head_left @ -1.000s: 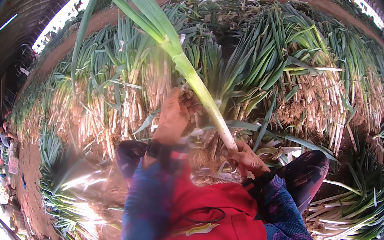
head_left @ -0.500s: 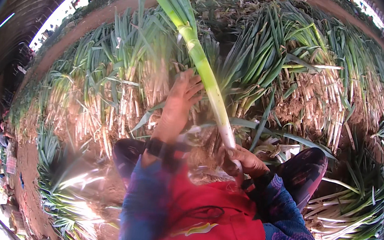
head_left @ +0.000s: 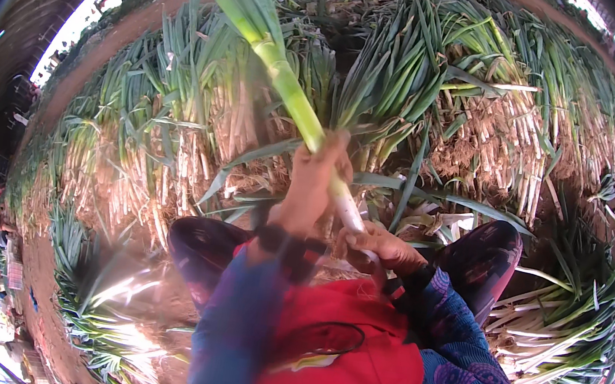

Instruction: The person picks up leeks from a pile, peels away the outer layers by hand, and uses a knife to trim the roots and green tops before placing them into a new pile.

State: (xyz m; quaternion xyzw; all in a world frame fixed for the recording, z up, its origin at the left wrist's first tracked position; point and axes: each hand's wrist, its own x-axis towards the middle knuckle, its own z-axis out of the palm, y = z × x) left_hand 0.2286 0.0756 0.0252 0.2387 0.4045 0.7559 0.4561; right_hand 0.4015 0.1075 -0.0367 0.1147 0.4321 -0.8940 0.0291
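A single thick spring onion (head_left: 295,98) slants up and to the left in front of me, its white end low and its broad green leaves at the top. My left hand (head_left: 315,181) is closed around the middle of the stalk, a little blurred. Lower down, my right hand (head_left: 385,249) grips the white stem close to the root end, just above my red apron (head_left: 353,320). The very tip of the root end is partly hidden by my right fingers.
Bundled spring onions (head_left: 482,148) stand in a long row ahead, roots toward me. Loose spring onions lie in a heap (head_left: 549,348) at my right and another pile (head_left: 110,329) at my left. Long cut leaves (head_left: 467,204) lie between my knees and the row.
My left hand, open beside the stalk before, has moved right and closed around it. The stalk's leafy top has swung left. My right hand keeps its hold.
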